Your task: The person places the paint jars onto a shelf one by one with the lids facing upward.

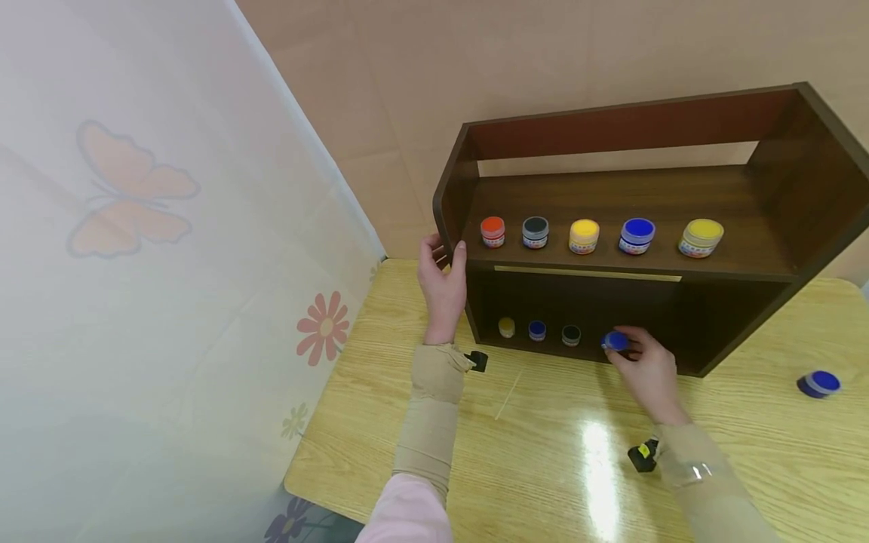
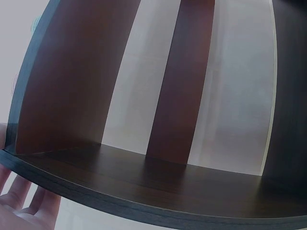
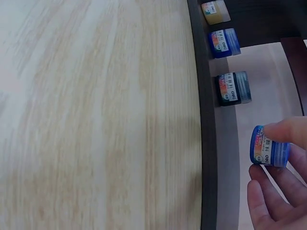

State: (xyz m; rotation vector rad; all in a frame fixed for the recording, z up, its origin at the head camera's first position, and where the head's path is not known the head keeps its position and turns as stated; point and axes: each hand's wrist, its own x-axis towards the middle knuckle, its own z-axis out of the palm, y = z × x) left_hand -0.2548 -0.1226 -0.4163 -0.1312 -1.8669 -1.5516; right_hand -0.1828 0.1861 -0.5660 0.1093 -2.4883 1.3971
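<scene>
A dark brown two-tier wooden shelf [image 1: 631, 267] stands on the table. My left hand [image 1: 443, 286] grips its left side panel, thumb on the front edge and fingers around the outside; part of this hand [image 2: 29, 203] shows in the left wrist view. My right hand [image 1: 648, 369] pinches a blue paint jar [image 3: 269, 146] between thumb and fingers at the lower tier. To the left of that jar, a yellow paint jar [image 1: 506, 326], another blue one [image 1: 537, 330] and a black one [image 1: 571, 335] stand in a row on the lower tier.
On the upper tier stand a red jar [image 1: 492, 232], a black jar [image 1: 535, 233], yellow-orange jar [image 1: 584, 236], blue jar [image 1: 637, 236] and yellow jar [image 1: 701, 238]. Another blue jar [image 1: 818, 384] sits on the wooden table [image 1: 529, 460], right of the shelf. A printed curtain [image 1: 204, 302] hangs at left.
</scene>
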